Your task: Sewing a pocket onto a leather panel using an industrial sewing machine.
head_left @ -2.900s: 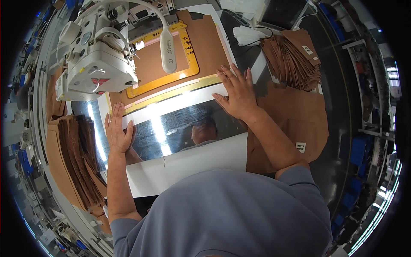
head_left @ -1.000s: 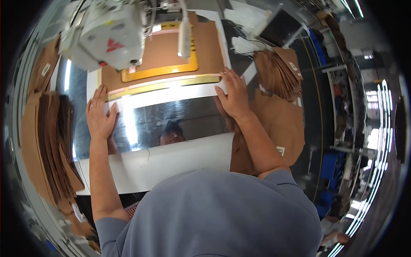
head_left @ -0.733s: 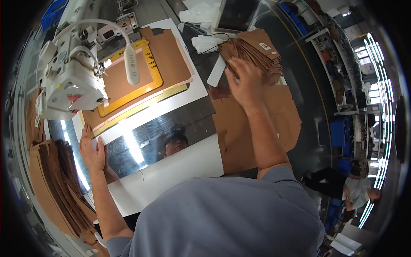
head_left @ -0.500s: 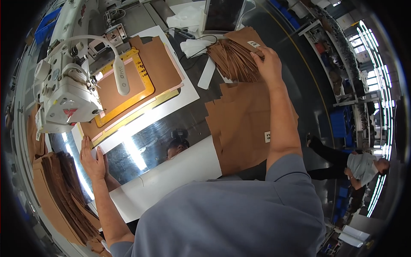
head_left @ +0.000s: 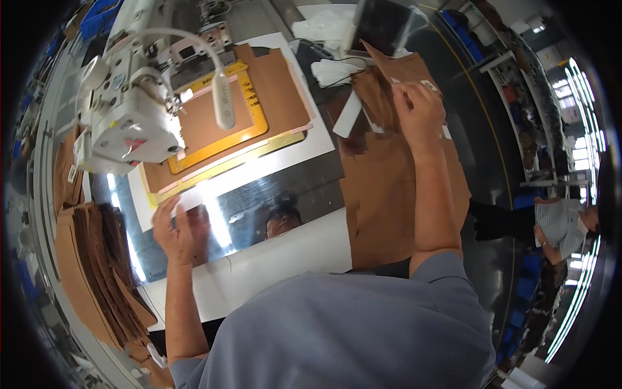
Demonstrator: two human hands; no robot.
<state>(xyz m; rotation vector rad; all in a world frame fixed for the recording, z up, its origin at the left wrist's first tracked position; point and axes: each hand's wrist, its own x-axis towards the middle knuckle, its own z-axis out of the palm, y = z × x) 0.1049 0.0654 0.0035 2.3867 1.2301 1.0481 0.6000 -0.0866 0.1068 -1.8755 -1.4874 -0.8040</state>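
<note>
Largest here is the mirror-bright metal bench (head_left: pixel 321 170), with a white sewing machine (head_left: pixel 133 129) at its far left. A large brown panel (head_left: pixel 379 207) lies flat on the right beneath the right forearm (head_left: pixel 435 201); if that arm dipped, it could drag the panel askew. Another brown panel (head_left: pixel 288 91) rests on a white backing sheet (head_left: pixel 322 144) beside the machine, under a yellow frame (head_left: pixel 256 117). A thick stack of brown pieces (head_left: pixel 91 266) leans along the left side.

Smaller is the fanned brown stack (head_left: pixel 370 94) at the far right. Its top brown piece (head_left: pixel 382 61) is partly raised, one corner pointing up, its near part at the right hand (head_left: pixel 414 107), whose fingers are together and appear clamped on it. The likeliest trouble is a second ply coming along, since the layers lie close; a loose pinch could also let the piece slip or crease.

The left hand (head_left: pixel 175 230), slightly blurred, has thumb and fingers apart and holds nothing, just beside the backing sheet's near left corner. A careless brush there could shift sheet and panel together. Smallest is a narrow white strip (head_left: pixel 348 115) beside the fanned stack.
</note>
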